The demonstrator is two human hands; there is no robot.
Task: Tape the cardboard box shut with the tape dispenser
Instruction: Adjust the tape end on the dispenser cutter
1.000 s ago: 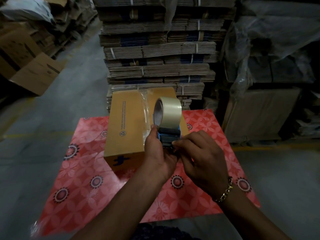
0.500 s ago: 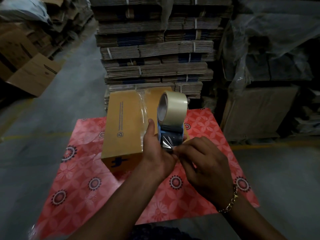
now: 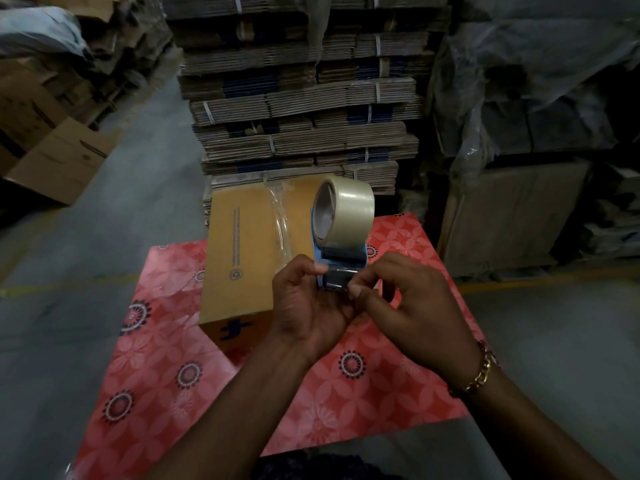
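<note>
A closed brown cardboard box (image 3: pixel 242 251) lies on a red flowered table cover (image 3: pixel 346 393), with a strip of clear tape along its top seam. In front of the box, my left hand (image 3: pixel 304 306) grips the blue tape dispenser (image 3: pixel 341 268), which carries a roll of clear tape (image 3: pixel 353 213) and is held upright above the table. At the dispenser's lower front edge, my right hand (image 3: pixel 405 306) pinches the loose end of the tape between thumb and forefinger. A gold chain bracelet is on my right wrist.
A tall stack of bundled flat cardboard (image 3: pixel 301 98) stands right behind the table. Plastic-wrapped pallets (image 3: pixel 519 133) fill the right side, and open cartons (image 3: pixel 59 161) lie on the grey floor at the left.
The dispenser has risen slightly and tilted up. My right hand's fingers have shifted at its front edge and now pinch the tape end. The box has not moved.
</note>
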